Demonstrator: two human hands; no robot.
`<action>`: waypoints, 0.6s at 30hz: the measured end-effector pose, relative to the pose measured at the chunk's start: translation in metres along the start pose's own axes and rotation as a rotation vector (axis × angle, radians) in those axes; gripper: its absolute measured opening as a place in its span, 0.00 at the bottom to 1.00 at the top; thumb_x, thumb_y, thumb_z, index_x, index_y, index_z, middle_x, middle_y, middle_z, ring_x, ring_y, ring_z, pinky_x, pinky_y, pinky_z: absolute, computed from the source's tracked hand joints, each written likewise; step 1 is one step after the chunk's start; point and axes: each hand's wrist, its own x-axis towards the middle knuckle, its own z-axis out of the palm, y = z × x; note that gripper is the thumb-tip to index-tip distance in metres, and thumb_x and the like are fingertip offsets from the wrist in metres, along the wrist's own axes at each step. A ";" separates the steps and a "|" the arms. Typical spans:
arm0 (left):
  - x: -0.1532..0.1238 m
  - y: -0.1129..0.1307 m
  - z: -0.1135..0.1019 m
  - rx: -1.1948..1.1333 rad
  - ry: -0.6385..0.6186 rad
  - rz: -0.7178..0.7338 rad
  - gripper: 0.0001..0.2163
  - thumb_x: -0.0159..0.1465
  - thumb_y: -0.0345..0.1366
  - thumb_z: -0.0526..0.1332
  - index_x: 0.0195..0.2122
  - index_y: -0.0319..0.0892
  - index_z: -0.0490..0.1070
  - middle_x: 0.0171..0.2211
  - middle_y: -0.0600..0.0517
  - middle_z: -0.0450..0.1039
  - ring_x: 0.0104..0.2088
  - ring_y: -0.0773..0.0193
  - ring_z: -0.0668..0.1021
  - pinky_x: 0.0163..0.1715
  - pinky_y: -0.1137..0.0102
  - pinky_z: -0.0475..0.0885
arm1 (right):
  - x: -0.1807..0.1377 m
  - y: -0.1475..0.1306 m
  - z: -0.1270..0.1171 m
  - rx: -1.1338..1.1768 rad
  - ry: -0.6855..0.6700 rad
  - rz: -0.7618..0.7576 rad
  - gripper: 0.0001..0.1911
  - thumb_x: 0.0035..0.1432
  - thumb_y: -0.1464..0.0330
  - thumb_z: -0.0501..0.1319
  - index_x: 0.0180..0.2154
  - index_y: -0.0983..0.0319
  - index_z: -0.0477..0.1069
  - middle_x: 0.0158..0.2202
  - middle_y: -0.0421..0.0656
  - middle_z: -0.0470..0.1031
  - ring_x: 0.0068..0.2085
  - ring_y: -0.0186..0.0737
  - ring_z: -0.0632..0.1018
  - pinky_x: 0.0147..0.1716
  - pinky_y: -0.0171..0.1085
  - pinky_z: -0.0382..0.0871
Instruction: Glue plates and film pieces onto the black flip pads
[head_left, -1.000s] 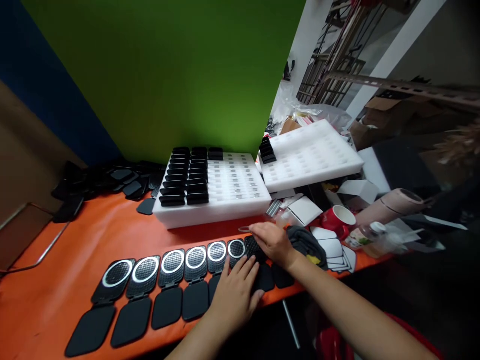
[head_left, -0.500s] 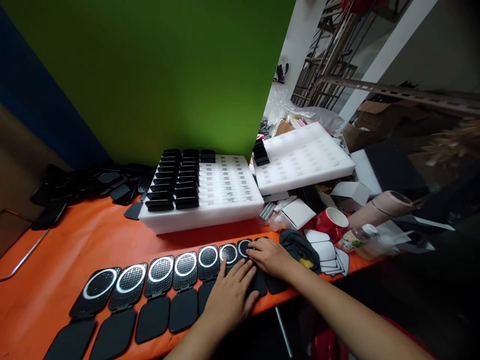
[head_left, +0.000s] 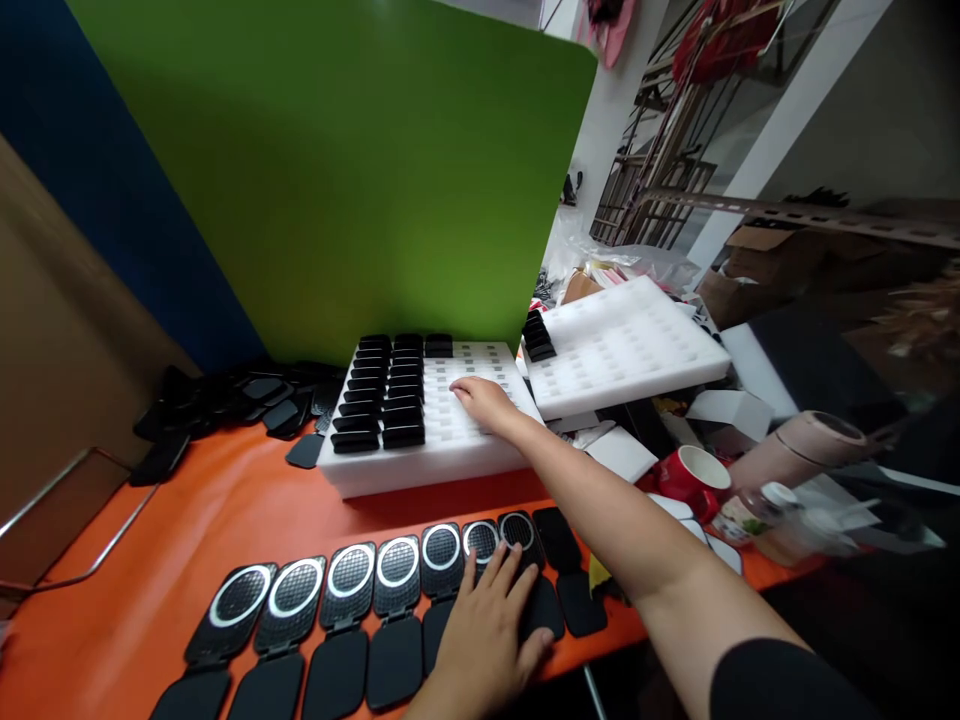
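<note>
A row of several black hinged pads [head_left: 352, 590], most with a silver ring on the upper half, lies along the near edge of the orange table [head_left: 187, 510]. My left hand [head_left: 491, 630] lies flat on the pads near the right end of the row, fingers spread. My right hand [head_left: 484, 400] reaches far forward onto the white foam tray [head_left: 450, 440], fingers curled down onto its small slots beside the black pieces [head_left: 382, 400] that fill the tray's left columns. Whether those fingers hold anything is hidden.
A second white foam tray [head_left: 630, 345] sits tilted to the right. A red mug [head_left: 694, 475], a bottle [head_left: 742, 510] and a cardboard roll [head_left: 802, 445] stand at the right edge. Loose black pads [head_left: 225, 400] pile at the left. A green board [head_left: 360, 170] stands behind.
My right hand left the right end of the pad row and reached forward onto the foam tray. One more pad at the right end now shows a ring. My left hand stayed put.
</note>
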 end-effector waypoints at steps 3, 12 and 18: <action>-0.001 0.001 -0.002 -0.022 -0.008 -0.001 0.28 0.60 0.56 0.43 0.60 0.53 0.49 0.62 0.53 0.47 0.61 0.53 0.51 0.58 0.46 0.41 | 0.036 0.000 0.007 -0.068 -0.073 -0.004 0.11 0.56 0.69 0.54 0.40 0.59 0.71 0.40 0.44 0.75 0.41 0.44 0.74 0.37 0.38 0.67; -0.002 0.003 -0.005 -0.008 -0.026 0.008 0.28 0.60 0.56 0.44 0.60 0.51 0.49 0.62 0.51 0.46 0.61 0.53 0.51 0.58 0.49 0.44 | 0.052 -0.023 0.007 -0.177 -0.127 -0.060 0.10 0.49 0.81 0.55 0.28 0.64 0.72 0.36 0.48 0.74 0.39 0.44 0.73 0.37 0.38 0.66; -0.003 0.000 -0.002 0.020 -0.007 0.020 0.28 0.60 0.55 0.45 0.60 0.52 0.49 0.62 0.52 0.47 0.61 0.53 0.52 0.58 0.51 0.47 | 0.014 -0.013 -0.030 -0.104 0.095 0.003 0.12 0.60 0.72 0.48 0.40 0.65 0.69 0.44 0.50 0.69 0.44 0.44 0.71 0.40 0.39 0.65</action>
